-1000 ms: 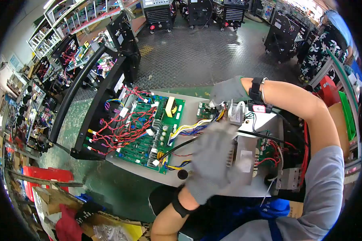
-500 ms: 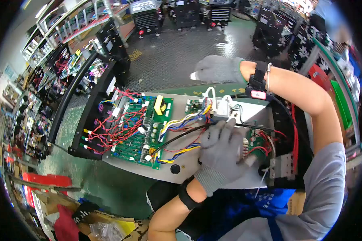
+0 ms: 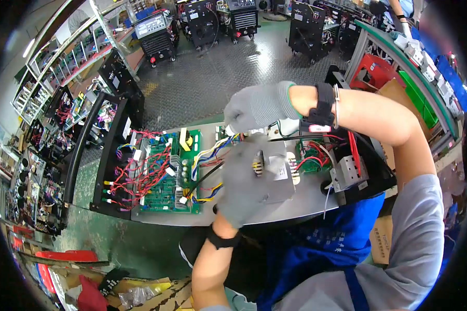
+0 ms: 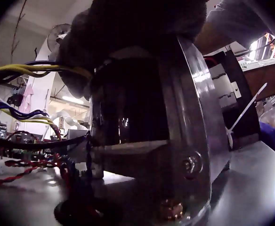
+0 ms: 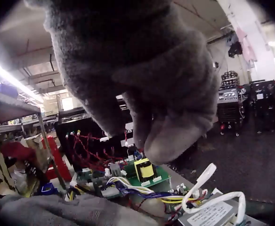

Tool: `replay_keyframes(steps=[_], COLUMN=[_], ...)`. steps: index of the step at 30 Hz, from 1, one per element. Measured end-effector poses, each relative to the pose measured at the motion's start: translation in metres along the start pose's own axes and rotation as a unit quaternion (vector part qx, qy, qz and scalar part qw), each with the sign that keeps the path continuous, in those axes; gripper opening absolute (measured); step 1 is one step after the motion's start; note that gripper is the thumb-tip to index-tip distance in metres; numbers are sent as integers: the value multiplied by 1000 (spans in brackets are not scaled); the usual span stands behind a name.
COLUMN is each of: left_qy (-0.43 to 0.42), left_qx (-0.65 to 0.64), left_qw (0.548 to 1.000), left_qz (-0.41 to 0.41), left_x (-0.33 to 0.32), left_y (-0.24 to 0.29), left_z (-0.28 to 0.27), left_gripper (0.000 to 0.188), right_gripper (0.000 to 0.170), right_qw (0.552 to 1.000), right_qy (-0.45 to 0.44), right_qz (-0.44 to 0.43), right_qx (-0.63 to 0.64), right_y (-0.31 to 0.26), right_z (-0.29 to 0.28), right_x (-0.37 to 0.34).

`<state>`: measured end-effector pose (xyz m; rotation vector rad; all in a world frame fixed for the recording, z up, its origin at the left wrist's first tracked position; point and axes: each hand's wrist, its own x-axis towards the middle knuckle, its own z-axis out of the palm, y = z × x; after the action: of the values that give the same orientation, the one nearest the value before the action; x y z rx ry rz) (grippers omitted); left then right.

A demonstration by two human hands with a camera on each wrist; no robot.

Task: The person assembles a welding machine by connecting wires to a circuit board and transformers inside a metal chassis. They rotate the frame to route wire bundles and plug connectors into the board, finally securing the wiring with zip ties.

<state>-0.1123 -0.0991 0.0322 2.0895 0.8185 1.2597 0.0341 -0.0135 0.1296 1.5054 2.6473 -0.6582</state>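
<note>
In the head view my right hand (image 3: 259, 108), in a grey glove, is raised over the far side of a metal chassis plate (image 3: 213, 218). The right wrist view has its fingers bent loosely downward, with nothing visible between them. My left hand (image 3: 241, 181), gloved too and blurred, lies across the plate's middle with its fingers extended. Just right of it stands a transformer (image 3: 281, 173) in a metal bracket. Up close in the left wrist view, gloved fingers lie over the top of this transformer (image 4: 133, 103), near yellow and blue wires (image 4: 38, 70).
A green circuit board (image 3: 163, 179) with tangled red wires sits on the plate's left, beside a black panel with a handle (image 3: 88, 150). A white-cabled metal box (image 5: 213, 214) shows in the right wrist view. Black machines (image 3: 202, 23) stand behind; an open carton (image 3: 166, 298) is front left.
My head view has turned right, so the chassis appears shifted left. The left hand has moved from the transformer's top toward its left side. My right hand stays raised, now lower over the plate.
</note>
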Motion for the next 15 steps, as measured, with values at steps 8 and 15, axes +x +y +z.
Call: replay_keyframes(steps=[8, 15], left_qy=[20, -79], left_qx=[191, 199], left_qw=[978, 968], left_qz=[-81, -133], left_x=[5, -1], left_y=[-35, -23], left_z=[-41, -31], left_gripper=[24, 21], right_gripper=[23, 28], right_qw=[974, 970], right_qy=[212, 241], right_qz=[-73, -29], right_qx=[23, 28], right_y=[32, 38], right_z=[19, 18], right_x=[-11, -17])
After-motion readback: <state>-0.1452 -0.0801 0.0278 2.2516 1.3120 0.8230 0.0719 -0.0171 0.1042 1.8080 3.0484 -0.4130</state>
